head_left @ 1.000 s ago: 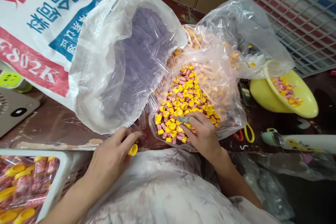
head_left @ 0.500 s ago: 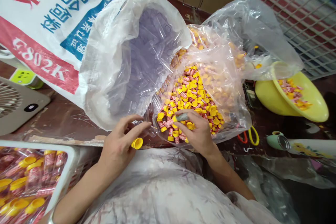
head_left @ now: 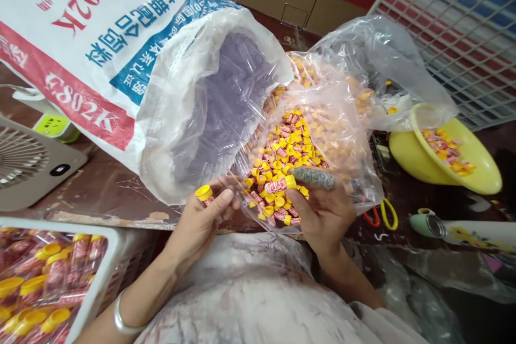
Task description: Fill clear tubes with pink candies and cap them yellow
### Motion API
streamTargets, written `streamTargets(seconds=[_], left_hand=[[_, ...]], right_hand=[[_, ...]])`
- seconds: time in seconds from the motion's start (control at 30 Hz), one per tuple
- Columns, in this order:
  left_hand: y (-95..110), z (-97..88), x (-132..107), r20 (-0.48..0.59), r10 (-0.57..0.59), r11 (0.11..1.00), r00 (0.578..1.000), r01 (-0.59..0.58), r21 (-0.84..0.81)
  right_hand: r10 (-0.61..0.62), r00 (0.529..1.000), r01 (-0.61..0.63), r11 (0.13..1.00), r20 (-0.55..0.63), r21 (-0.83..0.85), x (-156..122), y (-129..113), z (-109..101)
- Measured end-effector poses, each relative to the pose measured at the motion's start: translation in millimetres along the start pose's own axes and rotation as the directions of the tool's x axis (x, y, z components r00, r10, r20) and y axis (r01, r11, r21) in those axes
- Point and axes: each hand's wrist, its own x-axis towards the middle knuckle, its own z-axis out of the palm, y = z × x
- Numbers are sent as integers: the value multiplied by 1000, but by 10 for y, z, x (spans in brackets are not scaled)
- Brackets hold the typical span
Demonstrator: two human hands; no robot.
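Hands, head view: both working at the table (head_left: pixel 100 191) edge, apart.
Left hand (head_left: pixel 197 223): pinching a yellow cap (head_left: pixel 203 192) between thumb and fingers, just below the white sack (head_left: pixel 121 54).
Right hand (head_left: pixel 324 212): pinching a striped roll (head_left: pixel 278 185) at the mouth of the clear bag (head_left: pixel 342 134), which is lying against the sack.

Left hand (head_left: pixel 201 220) low, fingers pinched, thumb forward; right hand (head_left: pixel 326 209) opposite, thumb and forefinger pinched.

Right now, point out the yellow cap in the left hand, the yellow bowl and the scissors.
yellow cap (head_left: pixel 203 192), head view, its top.
yellow bowl (head_left: pixel 407 153), head view, outer wall.
scissors (head_left: pixel 396 216), head view, yellow handle loop.
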Motion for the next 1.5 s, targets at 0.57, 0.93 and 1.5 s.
streamTargets(seconds=[0.57, 0.93, 1.5], left_hand=[[12, 55, 63, 194, -136, 989, 971, 124, 76], [-77, 162, 75, 144, -230, 938, 962, 258, -230], [-25, 206, 133, -54, -64, 948, 996, 43, -317]], right_hand=[[-68, 856, 111, 992, 513, -54, 382, 2, 117], [85, 820, -36, 995, 565, -98, 246, 65, 177], [467, 576, -538, 834, 671, -119, -69, 35, 47]])
